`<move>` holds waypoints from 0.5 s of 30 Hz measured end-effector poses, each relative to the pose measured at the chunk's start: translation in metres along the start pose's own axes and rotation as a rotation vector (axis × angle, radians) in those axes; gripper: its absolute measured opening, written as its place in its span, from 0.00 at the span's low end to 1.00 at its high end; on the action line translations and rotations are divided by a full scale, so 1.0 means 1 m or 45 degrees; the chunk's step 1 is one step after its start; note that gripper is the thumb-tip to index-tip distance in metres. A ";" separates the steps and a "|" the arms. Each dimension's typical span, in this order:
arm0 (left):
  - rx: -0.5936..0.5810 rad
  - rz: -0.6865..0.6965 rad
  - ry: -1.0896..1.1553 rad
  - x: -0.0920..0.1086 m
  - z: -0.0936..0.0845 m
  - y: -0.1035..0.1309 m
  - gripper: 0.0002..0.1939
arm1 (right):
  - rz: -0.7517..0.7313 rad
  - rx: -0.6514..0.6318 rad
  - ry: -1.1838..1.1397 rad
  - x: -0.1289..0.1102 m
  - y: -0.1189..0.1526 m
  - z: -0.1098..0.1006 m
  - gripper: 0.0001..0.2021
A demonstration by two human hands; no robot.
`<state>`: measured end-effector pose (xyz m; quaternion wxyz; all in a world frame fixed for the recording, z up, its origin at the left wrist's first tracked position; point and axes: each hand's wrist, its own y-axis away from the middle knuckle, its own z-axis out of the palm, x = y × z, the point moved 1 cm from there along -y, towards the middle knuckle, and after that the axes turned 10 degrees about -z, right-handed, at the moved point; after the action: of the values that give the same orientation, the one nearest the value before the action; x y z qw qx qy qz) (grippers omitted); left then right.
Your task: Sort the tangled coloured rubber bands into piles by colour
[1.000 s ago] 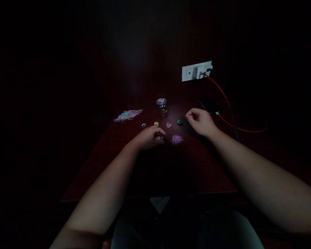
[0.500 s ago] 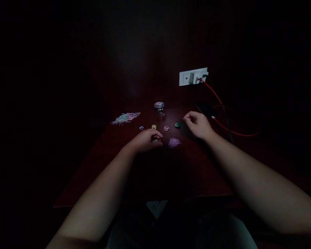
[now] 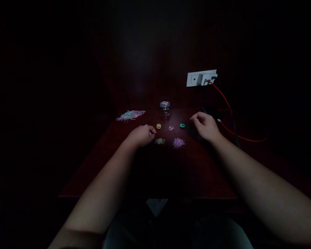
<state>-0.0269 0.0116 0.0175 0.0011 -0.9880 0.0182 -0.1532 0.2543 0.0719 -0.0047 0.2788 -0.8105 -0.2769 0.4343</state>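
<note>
My left hand [image 3: 142, 135] rests low over the table, its fingers curled in and pressed together. Whatever they may hold is hidden. A small light-coloured band behind it is mostly covered. Just right of its fingertips lie yellow rubber bands [image 3: 158, 126] and a small pile of pale yellow-green bands [image 3: 160, 141]. My right hand [image 3: 205, 126] is held with thumb and forefinger brought together; nothing can be made out between them. Left of it are green rubber bands [image 3: 182, 125], then pink rubber bands [image 3: 171, 128]. Nearer me sits a pile of purple rubber bands [image 3: 179, 143].
A mixed heap of coloured bands [image 3: 131, 115] lies at the back left of the dark red table [image 3: 106, 173]. A clear round container [image 3: 165, 108] stands at the back. Behind my right hand are a dark phone [image 3: 211, 111], a red cable [image 3: 226, 99] and a wall socket [image 3: 194, 79].
My left hand has moved left off the pale yellow-green pile, uncovering it, and its fingers have closed. My right hand keeps its pose. The whole view has shifted slightly.
</note>
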 end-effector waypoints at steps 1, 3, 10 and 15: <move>-0.005 0.005 0.007 0.002 0.001 0.000 0.12 | 0.000 -0.005 0.004 -0.001 0.000 0.000 0.08; -0.024 0.024 0.033 0.006 0.002 0.000 0.12 | 0.000 -0.016 0.016 -0.003 0.001 0.001 0.08; -0.073 0.027 0.080 0.007 0.006 0.001 0.12 | -0.052 -0.096 0.178 0.005 -0.003 -0.007 0.06; -0.066 0.007 0.093 0.001 0.011 -0.004 0.12 | 0.181 0.156 0.504 0.072 -0.024 -0.053 0.19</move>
<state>-0.0223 0.0155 0.0075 -0.0248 -0.9814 0.0250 -0.1888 0.3289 0.1267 -0.0024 0.3451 -0.8790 -0.1322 0.3014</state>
